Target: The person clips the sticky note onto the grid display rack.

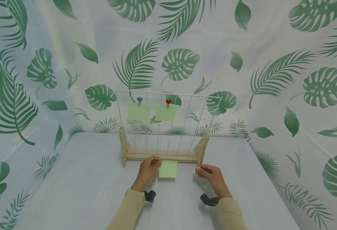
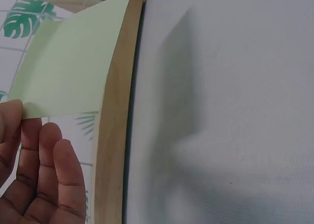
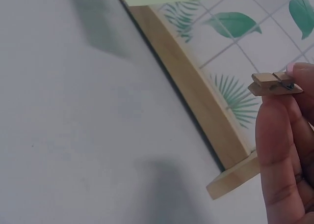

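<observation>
My left hand pinches a light green paper note by a corner, thumb against fingers. In the left wrist view the note is held up off the table, its shadow falling on the white surface. Between thumb and fingertips, my right hand holds a small wooden clothespin with a pink piece on it, out to the right of the note. Behind both hands stands a white wire grid on a wooden stand.
Two green notes hang on the grid's upper part, one under a clothespin with a blue heart, the other under one with a red heart. A leaf-patterned cloth surrounds the white table at the back and sides.
</observation>
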`<state>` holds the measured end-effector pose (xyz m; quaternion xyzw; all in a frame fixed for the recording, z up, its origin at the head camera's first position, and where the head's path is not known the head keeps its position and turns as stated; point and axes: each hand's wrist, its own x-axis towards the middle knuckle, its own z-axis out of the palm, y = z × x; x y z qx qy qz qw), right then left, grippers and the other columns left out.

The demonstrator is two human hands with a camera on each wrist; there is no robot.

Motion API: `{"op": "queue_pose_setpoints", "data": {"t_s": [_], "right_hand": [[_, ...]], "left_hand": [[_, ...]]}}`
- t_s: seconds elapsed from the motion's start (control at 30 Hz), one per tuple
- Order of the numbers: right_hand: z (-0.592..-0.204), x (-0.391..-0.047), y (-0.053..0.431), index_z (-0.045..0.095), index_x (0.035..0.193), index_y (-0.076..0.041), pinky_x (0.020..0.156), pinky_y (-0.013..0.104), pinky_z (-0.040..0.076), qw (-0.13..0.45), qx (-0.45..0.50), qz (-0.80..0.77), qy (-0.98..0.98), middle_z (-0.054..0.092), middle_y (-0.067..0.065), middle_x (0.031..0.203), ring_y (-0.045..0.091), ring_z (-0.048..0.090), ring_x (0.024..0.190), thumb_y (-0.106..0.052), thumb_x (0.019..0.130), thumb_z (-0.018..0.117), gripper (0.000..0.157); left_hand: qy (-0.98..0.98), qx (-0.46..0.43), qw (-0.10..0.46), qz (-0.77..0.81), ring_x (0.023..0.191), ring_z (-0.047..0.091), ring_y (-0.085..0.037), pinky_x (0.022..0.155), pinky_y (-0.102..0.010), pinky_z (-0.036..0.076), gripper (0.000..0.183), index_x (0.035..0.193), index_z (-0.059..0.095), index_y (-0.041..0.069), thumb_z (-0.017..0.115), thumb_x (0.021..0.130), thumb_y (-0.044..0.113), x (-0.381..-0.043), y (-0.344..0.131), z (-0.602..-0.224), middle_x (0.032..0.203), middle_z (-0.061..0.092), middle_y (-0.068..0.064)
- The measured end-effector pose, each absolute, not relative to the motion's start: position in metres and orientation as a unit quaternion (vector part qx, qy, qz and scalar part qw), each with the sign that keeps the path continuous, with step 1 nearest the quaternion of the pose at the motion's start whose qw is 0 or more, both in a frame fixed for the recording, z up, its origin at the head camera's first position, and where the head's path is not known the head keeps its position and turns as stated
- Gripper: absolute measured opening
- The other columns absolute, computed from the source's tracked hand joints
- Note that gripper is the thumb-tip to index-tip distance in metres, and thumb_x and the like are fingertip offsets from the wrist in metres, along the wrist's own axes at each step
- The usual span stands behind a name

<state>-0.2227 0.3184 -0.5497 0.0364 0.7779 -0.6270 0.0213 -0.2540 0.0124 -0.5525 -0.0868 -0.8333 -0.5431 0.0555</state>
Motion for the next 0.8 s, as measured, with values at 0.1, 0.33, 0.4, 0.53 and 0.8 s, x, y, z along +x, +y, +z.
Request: {"op": "queue_pose_setpoints", "data": {"t_s": [0.1,0.33,0.4,0.53,0.8], "right_hand": [[-0.544,-0.224,0.318,0.068,0.131,0.014,0.087,0.023,0.062,0.024,0.04,-0.627,0.777,0.075,0.026,0.119,0.013,0.074,0.096,-0.017,0.104,0.076,0.041],[-0.535,-0.226,0.317,0.068,0.132,0.012,0.088,0.022,0.061,0.019,0.034,-0.621,0.783,0.076,0.016,0.113,0.016,0.073,0.097,-0.021,0.105,0.075,0.043],[-0.533,-0.227,0.317,0.069,0.131,0.012,0.087,0.022,0.061,0.017,0.029,-0.62,0.784,0.076,0.015,0.111,0.016,0.072,0.096,-0.02,0.105,0.075,0.042],[-0.529,-0.229,0.318,0.068,0.129,0.012,0.086,0.023,0.062,0.011,0.018,-0.62,0.784,0.076,0.014,0.11,0.015,0.072,0.093,-0.017,0.105,0.075,0.038],[-0.512,-0.23,0.318,0.069,0.126,0.014,0.084,0.024,0.063,-0.002,-0.001,-0.624,0.782,0.076,0.018,0.112,0.012,0.073,0.091,-0.01,0.105,0.073,0.033]], "left_hand": [[-0.83,-0.087,0.054,-0.549,0.093,0.066,-0.017,0.086,-0.031,0.057,0.012,0.107,0.077,0.002,0.071,0.104,0.012,-0.255,0.013,-0.55,0.097,0.074,-0.006],[-0.822,-0.097,0.046,-0.559,0.09,0.066,-0.016,0.084,-0.031,0.056,0.014,0.108,0.078,0.003,0.071,0.105,0.015,-0.256,0.014,-0.541,0.095,0.075,-0.004],[-0.821,-0.101,0.046,-0.561,0.089,0.066,-0.015,0.084,-0.031,0.056,0.014,0.108,0.078,0.004,0.072,0.105,0.015,-0.257,0.014,-0.538,0.094,0.075,-0.004],[-0.818,-0.104,0.051,-0.563,0.088,0.066,-0.015,0.083,-0.033,0.056,0.012,0.106,0.078,0.005,0.072,0.104,0.015,-0.258,0.013,-0.531,0.093,0.076,-0.004],[-0.813,-0.09,0.046,-0.573,0.087,0.068,-0.014,0.082,-0.032,0.057,0.01,0.107,0.079,0.006,0.073,0.104,0.014,-0.259,0.013,-0.515,0.094,0.076,-0.003]]}}
